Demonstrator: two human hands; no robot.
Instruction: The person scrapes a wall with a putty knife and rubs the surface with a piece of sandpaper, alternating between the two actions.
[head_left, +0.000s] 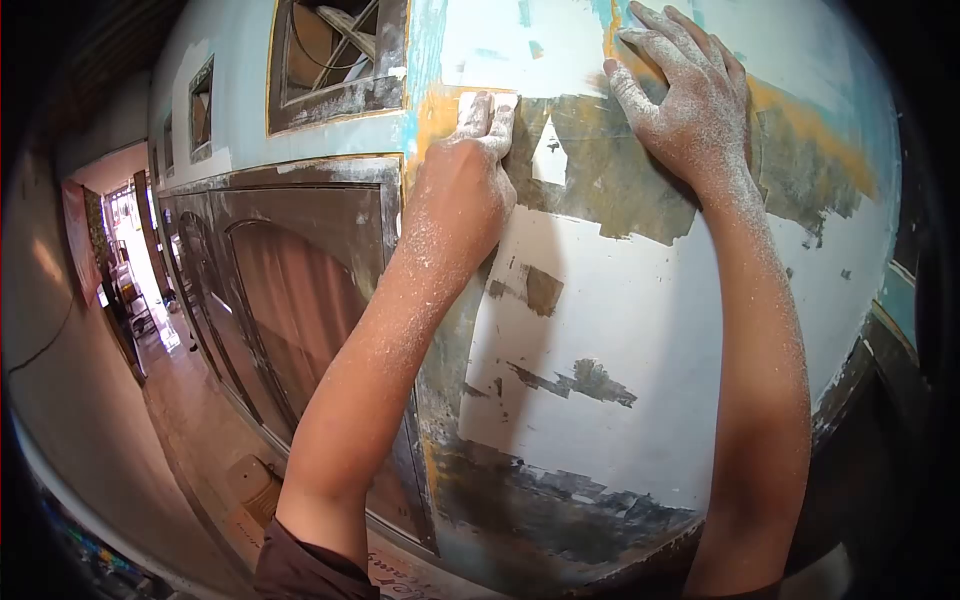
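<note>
Fine white dust coats both of my hands and forearms. My left hand (468, 180) presses a small pale piece (507, 101), perhaps folded sandpaper, against the patchy wall (620, 300) beside the window frame, with its fingers closed on it. Higher up and to the right, my right hand (690, 95) lies spread on the wall with nothing in it. Between and below the hands, the wall shows white filler, bare grey-brown patches and orange and turquoise paint.
Left of the wall are a dark wooden window frame (300, 180) with a pinkish curtain (295, 290) and a square vent opening (340, 50). A narrow passage (190, 400) runs to a bright doorway at the far left. A brown object (253, 485) lies on its floor.
</note>
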